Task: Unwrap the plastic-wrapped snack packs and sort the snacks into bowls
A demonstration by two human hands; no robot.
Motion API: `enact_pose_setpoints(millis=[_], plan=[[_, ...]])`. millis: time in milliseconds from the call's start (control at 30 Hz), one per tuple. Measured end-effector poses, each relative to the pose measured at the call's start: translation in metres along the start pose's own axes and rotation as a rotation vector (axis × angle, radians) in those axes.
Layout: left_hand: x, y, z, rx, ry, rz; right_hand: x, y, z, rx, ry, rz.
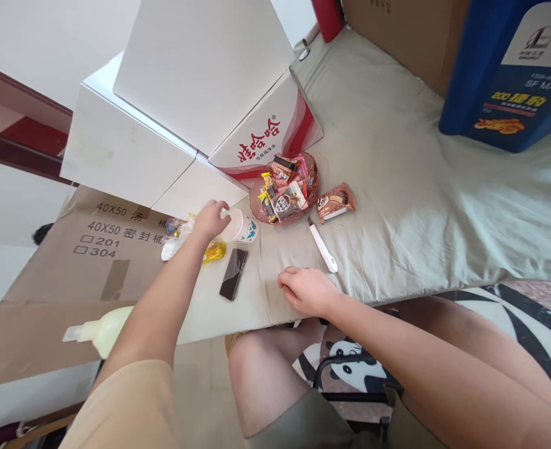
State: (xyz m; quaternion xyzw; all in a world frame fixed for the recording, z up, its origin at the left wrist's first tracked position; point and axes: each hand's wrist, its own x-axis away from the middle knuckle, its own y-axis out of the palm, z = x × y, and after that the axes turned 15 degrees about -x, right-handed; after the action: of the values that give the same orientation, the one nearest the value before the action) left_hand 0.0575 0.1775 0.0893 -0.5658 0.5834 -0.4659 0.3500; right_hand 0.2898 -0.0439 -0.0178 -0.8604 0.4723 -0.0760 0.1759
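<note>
My left hand (211, 221) reaches to the left side of the table, fingers bent and thumb at the rim of a white paper cup (248, 229) with blue leaf marks. The cup's mouth faces left, towards the hand. Crumpled clear and yellow wrappers (214, 251) lie under and beside the wrist. Near the table's front edge, my right hand (309, 290) rests in a loose fist, with nothing showing in it. A white-handled peeler or small knife (324, 249) lies just beyond it. Between the hands is a dark phone (233, 274).
A pink bowl (257, 211) of packaged snacks stands before white boxes (204, 81). Right of it lies a brown wafer packet (336, 202). A blue oil jug (504, 75) and a cardboard box (406, 37) stand at the back right. A pale yellow bottle (109, 332) is left of my arm.
</note>
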Motion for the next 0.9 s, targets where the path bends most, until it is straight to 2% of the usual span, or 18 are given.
enact_pose_setpoints(millis=[67,100,200,333,433,533,633,700,900], plan=[[-0.005,-0.001,-0.003,-0.036,-0.047,0.095,-0.001,-0.001,0.000,0.001,0.003,-0.001],[-0.007,-0.002,-0.004,-0.040,-0.057,0.082,-0.002,-0.001,0.000,0.002,0.003,0.000],[-0.008,-0.001,-0.009,-0.022,-0.050,-0.051,-0.004,-0.002,-0.001,0.006,0.000,0.002],[0.002,0.002,-0.015,0.006,-0.035,-0.067,-0.006,-0.003,-0.001,0.004,-0.010,-0.006],[0.012,0.007,-0.012,0.183,-0.004,-0.235,-0.006,-0.002,-0.001,-0.003,-0.008,-0.014],[0.016,0.013,-0.001,0.504,-0.125,-0.416,-0.005,0.000,-0.002,-0.001,0.003,-0.025],[0.017,0.018,0.013,0.565,-0.179,-0.483,-0.004,0.001,-0.002,0.010,0.004,-0.031],[0.016,0.021,0.021,0.495,-0.150,-0.486,-0.004,0.001,-0.002,0.013,0.001,-0.032],[0.013,0.025,0.037,0.349,-0.049,-0.350,-0.005,0.000,0.001,0.022,-0.004,-0.016]])
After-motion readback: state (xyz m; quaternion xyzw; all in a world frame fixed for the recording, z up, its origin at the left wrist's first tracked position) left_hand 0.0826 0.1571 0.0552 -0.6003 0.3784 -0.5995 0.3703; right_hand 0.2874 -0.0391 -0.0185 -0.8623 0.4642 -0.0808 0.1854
